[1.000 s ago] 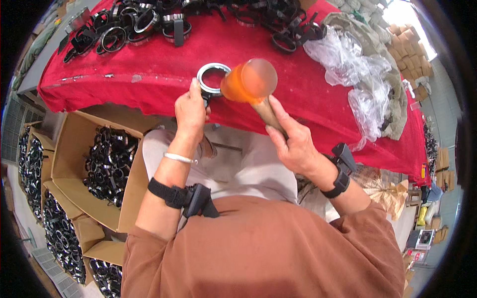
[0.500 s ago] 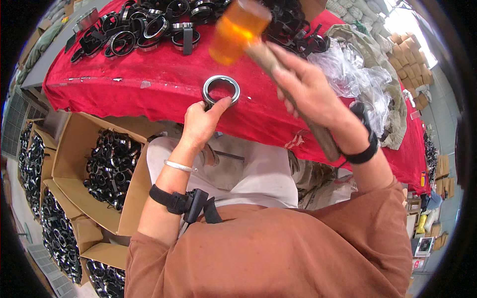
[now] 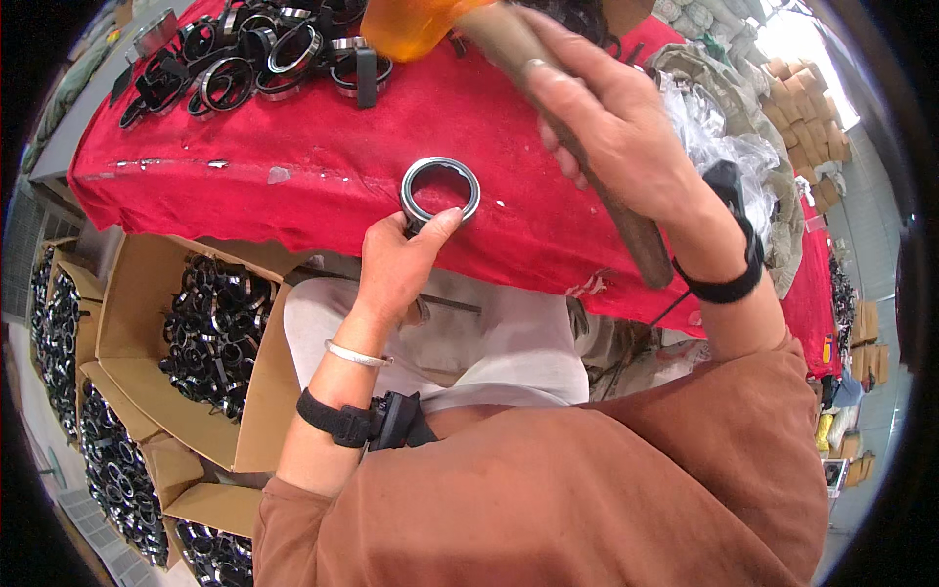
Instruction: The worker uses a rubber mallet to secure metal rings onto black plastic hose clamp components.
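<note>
The left hand (image 3: 396,259) pinched a ring (image 3: 474,191) at its near edge, thumb over the rim; where the other fingers lay under it I could not see. The right hand (image 3: 626,137) was closed around the handle of a mallet (image 3: 504,44), holding it raised beyond the ring, well apart from it. The mallet's orange head was partly cut off from my view.

The ring was over the near part of a red cloth (image 3: 245,196), facing up; whether it touched the cloth I could not tell. The cloth covered the table, creased, with pale scuffs along its left side. Across its far side lay a heap (image 3: 226,85) of black and silver rings, and to the right clear plastic (image 3: 729,147) lay by an olive sheet (image 3: 782,230).

To the left of the person's pale trousers (image 3: 518,352) stood an open carton (image 3: 147,382) with more such rings inside, and fuller boxes beyond it. At the far right, brown cartons (image 3: 800,112) were stacked near a bright opening.

On the left wrist, a silver bracelet (image 3: 359,354) bore a tiny mark, too small for me to read. Whitish marks near the cloth's front edge were equally unclear.
</note>
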`<state>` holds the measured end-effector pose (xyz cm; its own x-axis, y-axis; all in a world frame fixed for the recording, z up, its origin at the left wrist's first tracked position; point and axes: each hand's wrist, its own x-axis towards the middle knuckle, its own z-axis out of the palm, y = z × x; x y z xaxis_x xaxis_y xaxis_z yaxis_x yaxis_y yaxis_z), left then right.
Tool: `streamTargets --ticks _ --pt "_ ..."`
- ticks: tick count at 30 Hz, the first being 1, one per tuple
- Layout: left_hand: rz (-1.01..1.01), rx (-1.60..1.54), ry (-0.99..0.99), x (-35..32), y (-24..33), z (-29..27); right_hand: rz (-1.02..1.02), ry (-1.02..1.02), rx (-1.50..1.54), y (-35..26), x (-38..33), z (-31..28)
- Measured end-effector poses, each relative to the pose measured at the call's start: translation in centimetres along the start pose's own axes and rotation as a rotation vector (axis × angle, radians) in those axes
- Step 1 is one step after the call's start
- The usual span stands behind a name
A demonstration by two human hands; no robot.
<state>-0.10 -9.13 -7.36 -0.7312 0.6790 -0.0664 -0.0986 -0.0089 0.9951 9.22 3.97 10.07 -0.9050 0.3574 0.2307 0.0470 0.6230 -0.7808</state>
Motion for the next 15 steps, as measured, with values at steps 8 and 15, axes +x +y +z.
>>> streamTargets --ticks 8,15 --pt "0.008 0.141 0.001 -0.1 0.3 -0.1 0.149 -0.119 -0.194 6.7 -2.6 1.3" --pt "-0.046 0.185 -0.005 -0.4 1.6 0.1 -0.204 0.157 -0.106 8.2 -3.4 2.9"
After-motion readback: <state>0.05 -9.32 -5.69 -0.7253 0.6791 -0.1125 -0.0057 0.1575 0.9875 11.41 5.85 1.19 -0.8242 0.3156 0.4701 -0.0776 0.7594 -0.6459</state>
